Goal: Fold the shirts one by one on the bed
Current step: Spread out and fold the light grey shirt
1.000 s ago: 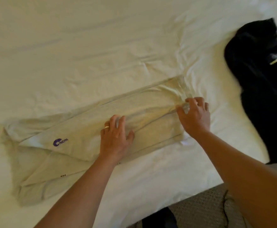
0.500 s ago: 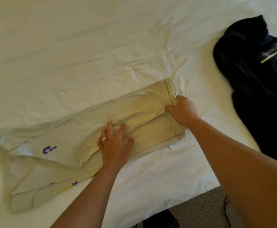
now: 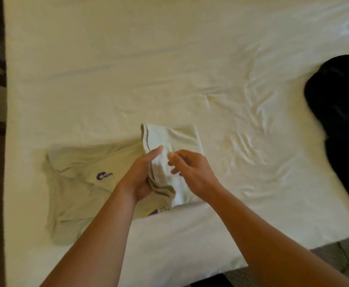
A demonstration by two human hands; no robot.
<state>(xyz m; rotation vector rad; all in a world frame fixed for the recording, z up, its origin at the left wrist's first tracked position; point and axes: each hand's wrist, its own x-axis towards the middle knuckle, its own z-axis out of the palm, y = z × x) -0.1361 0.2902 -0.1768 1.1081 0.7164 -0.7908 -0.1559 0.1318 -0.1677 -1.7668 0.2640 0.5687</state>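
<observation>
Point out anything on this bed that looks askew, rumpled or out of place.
The black garment lies in an unfolded heap at the bed's right edge. The sheet beside it is creased. The cream shirt is only part-folded, its hem end lifted by both hands.

Two shirts are lying on one bed (image 3: 169, 69), namely one pale shirt (image 3: 82, 195) carrying one purple logo (image 3: 104, 176) and what seems to be one dark shirt (image 3: 343, 112) cut off at the right edge, while two hands, one left hand (image 3: 140, 177) and one right hand (image 3: 192, 172), are showing.
</observation>
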